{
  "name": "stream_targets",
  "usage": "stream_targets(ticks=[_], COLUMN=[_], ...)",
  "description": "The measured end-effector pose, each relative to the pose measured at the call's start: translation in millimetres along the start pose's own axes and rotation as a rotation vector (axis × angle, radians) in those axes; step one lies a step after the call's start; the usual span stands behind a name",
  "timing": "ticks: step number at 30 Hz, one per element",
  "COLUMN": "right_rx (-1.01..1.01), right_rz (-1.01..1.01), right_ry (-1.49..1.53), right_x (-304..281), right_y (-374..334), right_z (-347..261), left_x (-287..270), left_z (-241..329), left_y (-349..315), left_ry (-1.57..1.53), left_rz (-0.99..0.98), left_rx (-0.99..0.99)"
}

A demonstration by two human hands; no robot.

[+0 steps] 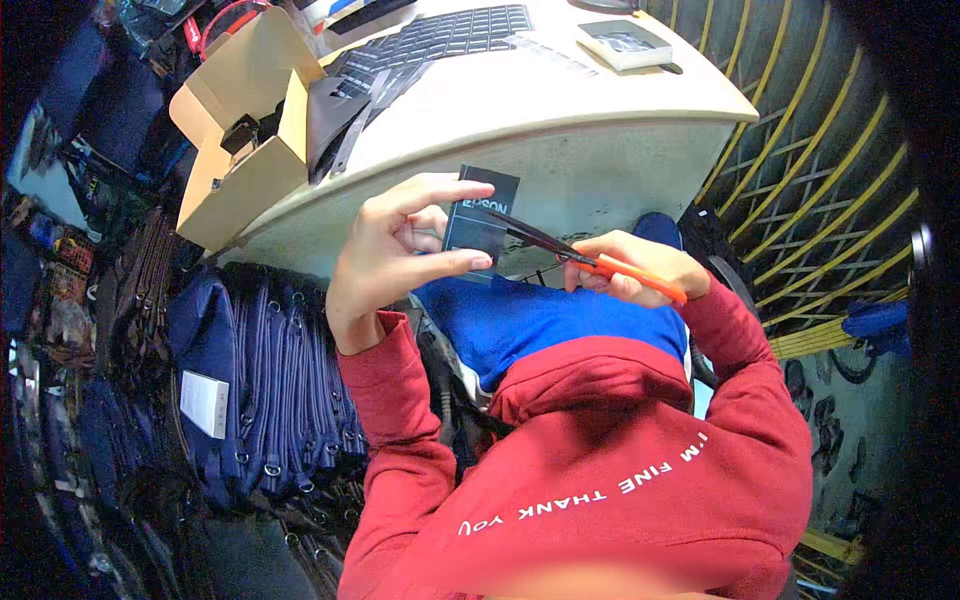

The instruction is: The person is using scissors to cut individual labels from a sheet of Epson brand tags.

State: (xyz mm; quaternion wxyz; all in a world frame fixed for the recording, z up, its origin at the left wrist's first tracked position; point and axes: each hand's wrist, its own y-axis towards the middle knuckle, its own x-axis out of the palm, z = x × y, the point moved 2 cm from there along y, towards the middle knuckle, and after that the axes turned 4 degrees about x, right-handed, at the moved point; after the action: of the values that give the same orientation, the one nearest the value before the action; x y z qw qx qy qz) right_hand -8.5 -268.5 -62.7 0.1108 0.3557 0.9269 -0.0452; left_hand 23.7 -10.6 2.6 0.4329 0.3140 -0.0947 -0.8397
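Between the thumb and fingers of my left hand (385, 235) is a small black rectangular label (466, 238) with pale lettering, held upright in front of the table's edge. My right hand (640, 262) is closed around the orange handles of a pair of scissors (545, 241). Their dark blades point left and cross the right part of the label. Whether the label lies between the blades or behind them, I cannot tell.
On the white table (560, 110) lie a black sheet with a grid of small rectangles (455, 38), dark strips (365, 115) and a shallow white box (625, 45). An open cardboard box (245, 190) with black pieces inside sits at the left. Navy bags (290, 390) are piled below, bearing a white box (204, 403).
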Motion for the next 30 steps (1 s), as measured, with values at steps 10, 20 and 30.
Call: stream_targets(ticks=[10, 20, 30], right_rx=[0.057, 0.055, 0.034], right_rz=[-0.059, -0.074, -0.075], right_ry=[-0.12, -0.111, -0.131], right_x=[-3.9, -3.0, -1.0], right_y=[0.3, 3.1, 3.3], right_z=[-2.9, 1.8, -0.5], left_x=[4.5, 5.0, 5.6], left_z=[-4.3, -5.9, -2.8], left_y=[2.1, 3.2, 4.0], left_ry=[-0.053, -0.025, 0.062], left_rz=[-0.071, -0.091, -0.105], left_rx=[-0.046, -0.015, -0.006])
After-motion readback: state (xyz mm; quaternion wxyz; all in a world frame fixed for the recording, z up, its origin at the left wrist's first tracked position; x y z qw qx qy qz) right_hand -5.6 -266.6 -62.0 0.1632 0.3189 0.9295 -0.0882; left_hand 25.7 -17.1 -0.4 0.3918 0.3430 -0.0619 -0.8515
